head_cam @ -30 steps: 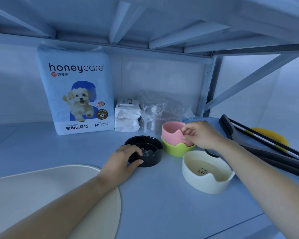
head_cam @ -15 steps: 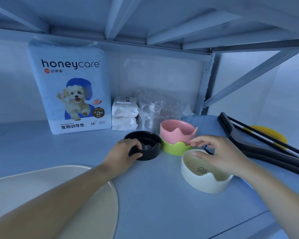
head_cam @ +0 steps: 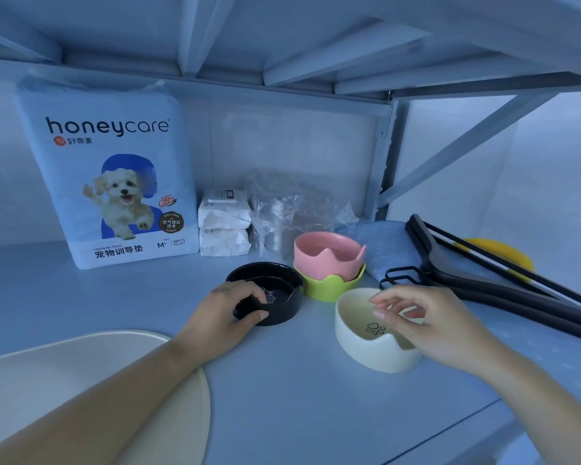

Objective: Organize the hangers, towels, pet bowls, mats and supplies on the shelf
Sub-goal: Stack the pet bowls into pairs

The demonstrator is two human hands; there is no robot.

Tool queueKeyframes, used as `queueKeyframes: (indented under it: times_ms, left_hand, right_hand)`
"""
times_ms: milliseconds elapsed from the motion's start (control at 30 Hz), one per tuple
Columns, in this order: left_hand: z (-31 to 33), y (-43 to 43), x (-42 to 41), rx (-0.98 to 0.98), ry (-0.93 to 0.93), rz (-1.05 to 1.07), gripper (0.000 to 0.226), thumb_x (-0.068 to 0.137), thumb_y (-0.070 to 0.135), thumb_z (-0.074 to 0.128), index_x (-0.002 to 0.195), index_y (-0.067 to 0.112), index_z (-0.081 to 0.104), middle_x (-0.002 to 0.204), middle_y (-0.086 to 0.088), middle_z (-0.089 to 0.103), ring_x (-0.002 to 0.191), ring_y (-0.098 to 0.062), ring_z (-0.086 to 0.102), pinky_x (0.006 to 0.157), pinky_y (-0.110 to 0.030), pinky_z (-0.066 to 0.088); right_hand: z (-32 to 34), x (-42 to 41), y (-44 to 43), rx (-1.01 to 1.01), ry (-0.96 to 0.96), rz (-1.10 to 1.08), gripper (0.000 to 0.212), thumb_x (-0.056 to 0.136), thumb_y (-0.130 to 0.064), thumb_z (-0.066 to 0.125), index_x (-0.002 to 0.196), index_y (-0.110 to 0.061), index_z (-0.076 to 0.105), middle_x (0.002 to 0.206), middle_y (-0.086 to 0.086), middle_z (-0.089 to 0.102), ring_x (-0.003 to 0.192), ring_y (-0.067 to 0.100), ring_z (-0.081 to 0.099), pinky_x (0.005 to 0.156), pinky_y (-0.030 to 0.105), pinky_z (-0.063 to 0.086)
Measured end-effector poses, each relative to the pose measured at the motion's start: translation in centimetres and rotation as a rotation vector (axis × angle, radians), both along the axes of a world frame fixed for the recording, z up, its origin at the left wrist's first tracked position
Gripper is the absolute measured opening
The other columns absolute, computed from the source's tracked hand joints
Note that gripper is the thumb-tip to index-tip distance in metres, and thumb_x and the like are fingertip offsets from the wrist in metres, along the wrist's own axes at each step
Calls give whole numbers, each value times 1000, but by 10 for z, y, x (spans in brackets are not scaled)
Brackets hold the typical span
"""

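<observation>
Left hand (head_cam: 222, 317) on the black bowl (head_cam: 277, 286), right hand (head_cam: 440, 327) over the cream bowl (head_cam: 366, 350).
Left grip pinches the black bowl's near rim; right grip hangs loosely spread. At its 3 o'clock, the pink bowl (head_cam: 326, 253) nests in the green bowl (head_cam: 329, 288). Shelf (head_cam: 282, 407) surface runs toward 6 o'clock, between the mat (head_cam: 81, 380) edge at 7 and the hangers (head_cam: 483, 283) at 3.

mat (head_cam: 81, 380): cut off left and bottom
hangers (head_cam: 517, 297): cut off right
yellow thing (head_cam: 497, 250): mostly behind hangers
bag (head_cam: 275, 209): contents unclear
</observation>
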State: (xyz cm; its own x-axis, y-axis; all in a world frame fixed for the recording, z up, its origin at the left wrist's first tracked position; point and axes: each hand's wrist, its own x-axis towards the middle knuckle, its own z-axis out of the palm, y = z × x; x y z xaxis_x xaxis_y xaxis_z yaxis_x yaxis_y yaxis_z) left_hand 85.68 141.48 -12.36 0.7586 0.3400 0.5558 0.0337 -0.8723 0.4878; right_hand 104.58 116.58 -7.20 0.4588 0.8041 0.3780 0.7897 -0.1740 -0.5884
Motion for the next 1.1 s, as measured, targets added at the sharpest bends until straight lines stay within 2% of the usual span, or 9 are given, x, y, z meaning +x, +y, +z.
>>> queueKeyframes:
  times_ms: [100, 267, 333, 400, 533, 700, 767, 833, 1100]
  left_hand:
    - [-2, -1, 0, 24, 6, 36, 21, 81, 19, 69, 85, 34, 56, 86, 22, 59, 83, -4, 53, 68, -21, 46]
    - [-3, -3, 0, 62, 15, 89, 15, 82, 16, 69, 89, 25, 59, 90, 21, 55, 89, -2, 48, 69, -10, 41]
    - [-3, -2, 0, 78, 22, 115, 14, 83, 16, 68, 89, 25, 59, 90, 18, 56, 87, -7, 50, 70, -13, 41]
    - [-4, 0, -1, 96, 24, 132, 13, 83, 25, 66, 88, 31, 56, 89, 21, 56, 81, -13, 55, 76, -25, 42]
    - [-2, 0, -1, 104, 32, 139, 11, 79, 45, 51, 87, 37, 51, 86, 22, 57, 76, -12, 58, 83, -33, 41]
    - [-1, -2, 0, 80, 36, 144, 9, 84, 26, 64, 88, 27, 57, 89, 14, 59, 84, -15, 55, 79, -30, 42]
    - [-2, -2, -1, 77, 42, 145, 14, 84, 19, 67, 88, 27, 57, 89, 13, 59, 85, -15, 54, 78, -28, 42]
    - [-2, -2, -1, 75, 42, 146, 13, 84, 19, 67, 89, 26, 58, 89, 14, 59, 85, -14, 54, 77, -25, 42]
    - [0, -4, -2, 67, 40, 137, 11, 84, 17, 66, 91, 23, 59, 91, 11, 59, 87, -14, 53, 77, -25, 42]
  right_hand:
    - [-2, 4, -10, 48, 6, -39, 14, 84, -23, 66, 89, -36, 69, 87, -26, 67, 84, -1, 61, 77, 12, 46]
    - [-2, 6, -17, 138, 35, -111, 15, 85, -21, 63, 92, -33, 69, 85, -21, 69, 84, -2, 62, 74, 8, 47]
    - [-3, 5, -18, 144, 41, -117, 16, 85, -21, 63, 93, -33, 69, 85, -21, 69, 84, -2, 62, 73, 8, 47]
    - [-5, 3, -19, 137, 44, -125, 15, 86, -21, 63, 93, -34, 69, 85, -23, 68, 84, -3, 62, 71, 6, 46]
    - [-8, 0, -22, 145, 64, -138, 16, 87, -21, 62, 90, -36, 67, 85, -19, 70, 84, 0, 63, 72, 9, 45]
    - [-8, -16, -24, 87, -1, -69, 10, 86, -24, 63, 86, -32, 69, 81, -24, 68, 82, -2, 61, 60, 9, 41]
    - [-10, -22, -24, 32, -42, -26, 4, 83, -32, 66, 81, -32, 70, 80, -24, 67, 83, 0, 61, 65, 10, 42]
    - [-14, -24, -26, -3, -79, -18, 12, 78, -40, 69, 75, -29, 68, 77, -18, 66, 83, 2, 59, 70, 11, 41]
    - [-14, -27, -28, -30, -79, -12, 6, 81, -27, 71, 75, -26, 70, 71, -11, 65, 74, 4, 60, 65, 12, 42]
